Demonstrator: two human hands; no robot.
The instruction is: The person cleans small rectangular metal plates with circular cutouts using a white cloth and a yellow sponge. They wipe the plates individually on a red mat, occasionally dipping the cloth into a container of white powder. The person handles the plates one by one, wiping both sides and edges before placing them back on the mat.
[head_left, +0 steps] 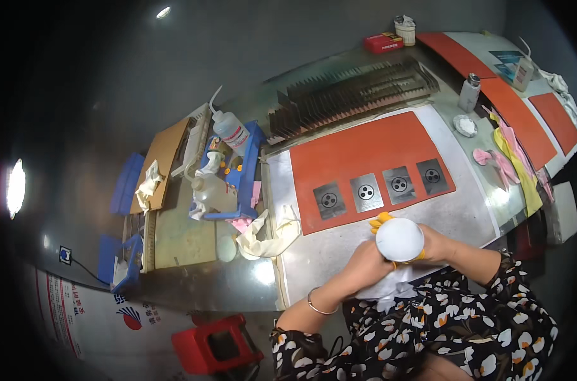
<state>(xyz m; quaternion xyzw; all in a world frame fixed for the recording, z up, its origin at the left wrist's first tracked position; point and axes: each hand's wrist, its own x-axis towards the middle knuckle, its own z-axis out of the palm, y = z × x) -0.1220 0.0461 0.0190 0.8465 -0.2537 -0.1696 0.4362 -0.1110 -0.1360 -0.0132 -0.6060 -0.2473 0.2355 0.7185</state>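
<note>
My left hand (368, 261) and my right hand (433, 244) come together over the front edge of the table, their fingers curled in. Between them a white round thing (400, 239) with a smooth flat top hides most of the fingers. Yellow-orange finger cots (382, 220) show around its rim. Below the hands, a white cloth (387, 287) hangs at my lap. What the fingers grip is hidden. Just beyond lies an orange-red mat (365, 159) with several thin metal plates in a row, such as this one (366, 192), each bearing a dark round mark.
Behind the mat stands a long slotted metal rack (352, 95). At left, a blue basket (247, 190) holds squeeze bottles (232, 132), near a crumpled cream cloth (269, 238). At right are a pump bottle (469, 93), a small dish (465, 126) and coloured cloths (516, 162). A red stool (203, 346) stands below.
</note>
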